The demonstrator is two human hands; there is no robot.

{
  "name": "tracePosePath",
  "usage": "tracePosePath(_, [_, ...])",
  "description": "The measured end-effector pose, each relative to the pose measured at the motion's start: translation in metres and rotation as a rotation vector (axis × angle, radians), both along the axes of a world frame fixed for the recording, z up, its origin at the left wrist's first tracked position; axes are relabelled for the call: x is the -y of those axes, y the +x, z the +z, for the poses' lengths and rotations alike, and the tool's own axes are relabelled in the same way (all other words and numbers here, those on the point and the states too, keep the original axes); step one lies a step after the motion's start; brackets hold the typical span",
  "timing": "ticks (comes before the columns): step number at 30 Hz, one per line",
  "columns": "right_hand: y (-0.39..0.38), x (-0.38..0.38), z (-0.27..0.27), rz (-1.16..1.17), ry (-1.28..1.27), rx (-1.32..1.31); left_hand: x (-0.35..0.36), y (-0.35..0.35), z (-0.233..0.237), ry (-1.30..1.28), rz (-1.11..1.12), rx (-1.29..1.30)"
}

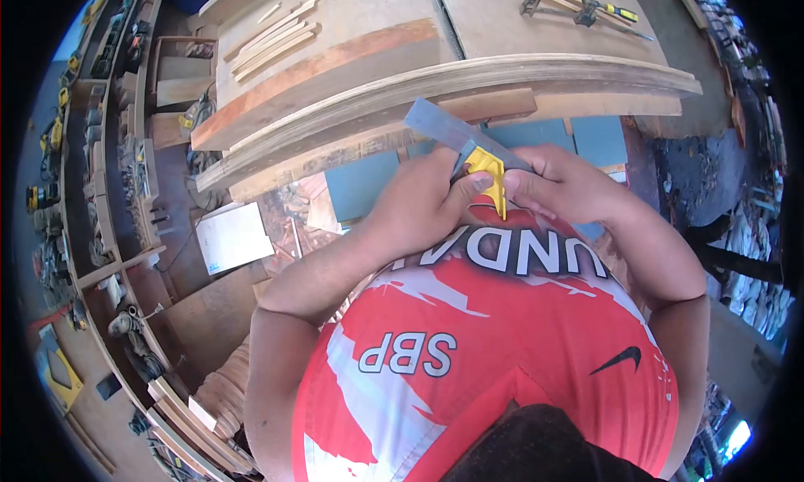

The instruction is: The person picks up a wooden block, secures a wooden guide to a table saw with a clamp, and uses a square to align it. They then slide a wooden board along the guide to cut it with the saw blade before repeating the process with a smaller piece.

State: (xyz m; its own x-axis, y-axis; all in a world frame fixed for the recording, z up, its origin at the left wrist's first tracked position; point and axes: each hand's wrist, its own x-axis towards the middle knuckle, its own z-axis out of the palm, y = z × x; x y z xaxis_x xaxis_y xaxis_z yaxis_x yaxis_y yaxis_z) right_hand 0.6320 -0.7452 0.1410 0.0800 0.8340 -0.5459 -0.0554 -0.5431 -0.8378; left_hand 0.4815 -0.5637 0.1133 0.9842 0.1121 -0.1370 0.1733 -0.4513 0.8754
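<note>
In front of my chest, both hands hold what looks like a handsaw (442,127) with a flat grey-blue blade and a yellow handle. My left hand (429,199) is closed around the left side, its thumb pressed against the yellow handle. My right hand (559,183) grips from the other side, thumb and fingers pinching near the handle. The blade points up and to the left, its end reaching the edge of the workbench. Part of the handle is hidden by my fingers.
Ahead is a workbench (368,13) with a thick board (335,72) along its front. Thin wood strips (276,48) lie at its left, a clamp (578,11) and a yellow-handled screwdriver (618,12) at its right. Shelves with tools stand left, and a white panel (234,237) lies below.
</note>
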Motion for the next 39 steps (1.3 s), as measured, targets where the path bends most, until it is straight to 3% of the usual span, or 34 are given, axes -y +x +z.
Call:
tracePosePath(4, [-0.006,-0.003,-0.001,-0.024,0.096,0.103,-0.003,-0.001,0.001,0.127,-0.037,0.021])
tracePosePath(12, [-0.002,-0.012,0.003,0.024,0.077,0.193,-0.005,0.003,-0.002,0.101,-0.029,0.113])
tracePosePath(17, [-0.001,-0.010,-0.010,0.008,0.203,0.233,-0.007,0.007,-0.002,0.060,-0.020,0.113])
tracePosePath(23, [0.006,-0.011,-0.006,0.010,0.092,0.063,-0.009,0.011,-0.005,0.070,-0.035,0.109])
tracePosePath(26, [0.005,-0.013,-0.005,0.020,0.143,0.193,-0.008,0.012,-0.006,0.105,-0.053,0.093])
tracePosePath(39, [0.006,-0.009,-0.008,-0.009,0.151,0.156,-0.006,0.013,-0.005,0.081,-0.064,0.077])
